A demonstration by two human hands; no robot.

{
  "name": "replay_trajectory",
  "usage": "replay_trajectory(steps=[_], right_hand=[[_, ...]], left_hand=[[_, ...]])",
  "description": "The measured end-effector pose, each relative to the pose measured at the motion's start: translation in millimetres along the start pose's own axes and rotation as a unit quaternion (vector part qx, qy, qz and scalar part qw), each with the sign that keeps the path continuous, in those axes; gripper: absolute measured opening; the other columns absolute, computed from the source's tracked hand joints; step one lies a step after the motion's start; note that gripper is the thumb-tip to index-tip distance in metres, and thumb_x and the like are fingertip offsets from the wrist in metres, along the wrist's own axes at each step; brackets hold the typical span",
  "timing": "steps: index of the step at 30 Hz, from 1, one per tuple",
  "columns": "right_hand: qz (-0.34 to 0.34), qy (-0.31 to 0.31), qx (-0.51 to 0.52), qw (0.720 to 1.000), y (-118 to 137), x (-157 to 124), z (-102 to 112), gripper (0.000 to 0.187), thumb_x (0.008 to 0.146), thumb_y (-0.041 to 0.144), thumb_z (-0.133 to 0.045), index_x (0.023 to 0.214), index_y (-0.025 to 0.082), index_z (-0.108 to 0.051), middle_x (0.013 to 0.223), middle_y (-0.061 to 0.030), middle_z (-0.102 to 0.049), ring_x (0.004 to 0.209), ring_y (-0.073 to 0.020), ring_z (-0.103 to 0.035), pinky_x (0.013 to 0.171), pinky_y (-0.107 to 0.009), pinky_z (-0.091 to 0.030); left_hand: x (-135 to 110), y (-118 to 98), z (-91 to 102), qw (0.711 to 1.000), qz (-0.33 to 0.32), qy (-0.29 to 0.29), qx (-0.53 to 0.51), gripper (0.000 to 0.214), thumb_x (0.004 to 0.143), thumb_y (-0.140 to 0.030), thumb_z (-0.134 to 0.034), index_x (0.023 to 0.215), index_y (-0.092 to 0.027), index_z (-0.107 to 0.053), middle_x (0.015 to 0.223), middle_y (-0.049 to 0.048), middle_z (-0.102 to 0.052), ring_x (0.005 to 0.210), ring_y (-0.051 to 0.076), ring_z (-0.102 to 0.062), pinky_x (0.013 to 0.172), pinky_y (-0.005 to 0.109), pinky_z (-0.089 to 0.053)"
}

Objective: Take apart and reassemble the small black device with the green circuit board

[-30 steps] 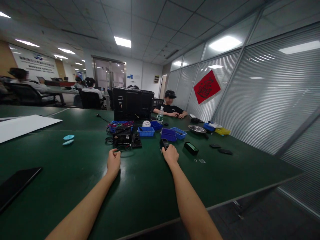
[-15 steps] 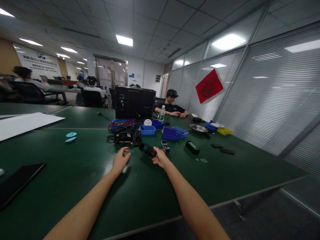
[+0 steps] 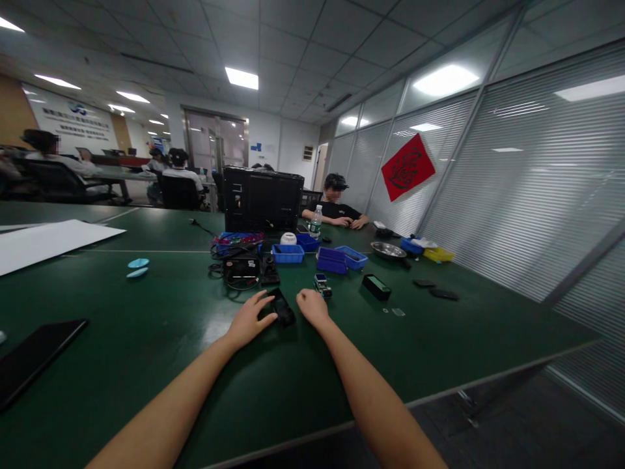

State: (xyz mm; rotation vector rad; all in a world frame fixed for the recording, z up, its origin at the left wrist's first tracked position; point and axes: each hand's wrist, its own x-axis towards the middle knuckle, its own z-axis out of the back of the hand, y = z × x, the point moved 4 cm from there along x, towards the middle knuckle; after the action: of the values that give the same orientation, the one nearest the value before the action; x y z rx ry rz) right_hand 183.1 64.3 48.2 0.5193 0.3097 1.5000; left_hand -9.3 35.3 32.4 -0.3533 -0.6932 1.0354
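A black handheld device (image 3: 283, 308) with a dark rectangular face lies tilted between my hands, low over the table or on it. My left hand (image 3: 250, 318) is at its left edge, thumb and fingers spread apart and seeming to touch it. To the right of the device, and separated from it by a small gap, is my right hand (image 3: 312, 307). Its fingers are curled in; whatever they hold, if anything, is hidden. Just beyond the right hand sits a small gadget (image 3: 322, 285) with a screen.
Blue bins (image 3: 288, 254), a baseball (image 3: 288, 239), a cabled black box (image 3: 241, 270) and a large black panel (image 3: 263, 198) stand ahead. To the right are a black-green box (image 3: 375, 286) and metal bowl (image 3: 387, 250). A person (image 3: 336, 205) sits across the table.
The black device has left my right hand and turned more lengthwise. My left hand has moved right to its edge. My right hand's fingers have curled in.
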Motion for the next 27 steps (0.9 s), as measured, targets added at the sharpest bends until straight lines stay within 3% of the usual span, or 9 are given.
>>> replay_trajectory(steps=[3, 6, 11, 16, 20, 24, 27], right_hand=[[-0.042, -0.111, -0.079, 0.990, -14.6, 4.4, 29.6, 0.029, 0.085, 0.032, -0.035, 0.088, 0.022, -0.062, 0.089, -0.0057, -0.064, 0.078, -0.0165, -0.059, 0.065, -0.024, -0.040], [-0.076, -0.156, -0.113, 0.978, -34.6, 11.0, 45.1, 0.036, 0.086, 0.039, -0.032, 0.099, 0.020, -0.059, 0.102, -0.0098, -0.057, 0.088, -0.0189, -0.055, 0.067, -0.026, -0.040], [-0.113, -0.101, -0.154, 0.976, -58.5, 21.9, 32.2, 0.045, 0.083, 0.046, -0.037, 0.100, 0.010, -0.058, 0.102, -0.0188, -0.052, 0.097, -0.0278, -0.049, 0.072, -0.035, -0.041], [-0.012, -0.122, -0.175, 0.977, -47.8, 21.3, 22.3, 0.038, 0.078, 0.040, -0.051, 0.104, 0.013, -0.053, 0.105, -0.0148, -0.049, 0.099, -0.0255, -0.045, 0.078, -0.033, -0.038], [0.053, -0.107, -0.149, 0.982, -36.1, 18.1, 20.6, 0.045, 0.075, 0.051, -0.051, 0.106, 0.019, -0.051, 0.106, -0.0110, -0.049, 0.099, -0.0231, -0.044, 0.079, -0.031, -0.036], [0.023, -0.098, -0.133, 0.986, -38.1, 19.1, 20.9, 0.045, 0.081, 0.052, -0.040, 0.106, 0.017, -0.053, 0.104, -0.0124, -0.051, 0.098, -0.0236, -0.045, 0.078, -0.032, -0.036], [-0.012, -0.062, -0.141, 0.988, -42.7, 20.6, 17.8, 0.040, 0.080, 0.046, -0.046, 0.104, 0.015, -0.054, 0.102, -0.0135, -0.052, 0.096, -0.0244, -0.047, 0.076, -0.032, -0.036]], left_hand=[[0.2, 0.0, -0.8, 1.000, 0.006, 0.006, 0.010, 0.049, 0.075, -0.047, -0.050, 0.120, -0.027, -0.050, 0.137, 0.0072, -0.033, 0.122, 0.025, -0.036, 0.102, 0.041, -0.028], [0.0, -3.3, -1.5, 1.000, -0.001, 0.017, 0.014, 0.047, 0.075, -0.046, -0.050, 0.119, -0.027, -0.050, 0.138, 0.0072, -0.030, 0.123, 0.025, -0.035, 0.102, 0.041, -0.028], [-2.2, -13.7, -1.7, 1.000, -0.003, 0.025, 0.013, 0.040, 0.075, -0.041, -0.051, 0.111, -0.026, -0.053, 0.137, 0.0071, -0.032, 0.123, 0.024, -0.034, 0.101, 0.039, -0.029], [-3.4, -14.4, -6.3, 1.000, -0.010, 0.002, -0.004, 0.032, 0.071, -0.035, -0.056, 0.101, -0.023, -0.054, 0.136, 0.0076, -0.033, 0.120, 0.023, -0.039, 0.099, 0.038, -0.031], [-3.6, -11.2, -9.1, 1.000, -0.012, -0.008, -0.015, 0.034, 0.068, -0.032, -0.059, 0.100, -0.023, -0.054, 0.134, 0.0072, -0.034, 0.117, 0.024, -0.041, 0.099, 0.039, -0.032], [-4.0, -12.7, -7.6, 1.000, -0.016, -0.010, -0.018, 0.043, 0.067, -0.032, -0.060, 0.109, -0.023, -0.051, 0.132, 0.0072, -0.035, 0.116, 0.023, -0.042, 0.099, 0.038, -0.032], [-3.9, -14.2, -5.8, 1.000, -0.016, -0.011, -0.021, 0.043, 0.068, -0.033, -0.059, 0.109, -0.023, -0.052, 0.127, 0.0067, -0.039, 0.114, 0.023, -0.043, 0.099, 0.037, -0.033]])
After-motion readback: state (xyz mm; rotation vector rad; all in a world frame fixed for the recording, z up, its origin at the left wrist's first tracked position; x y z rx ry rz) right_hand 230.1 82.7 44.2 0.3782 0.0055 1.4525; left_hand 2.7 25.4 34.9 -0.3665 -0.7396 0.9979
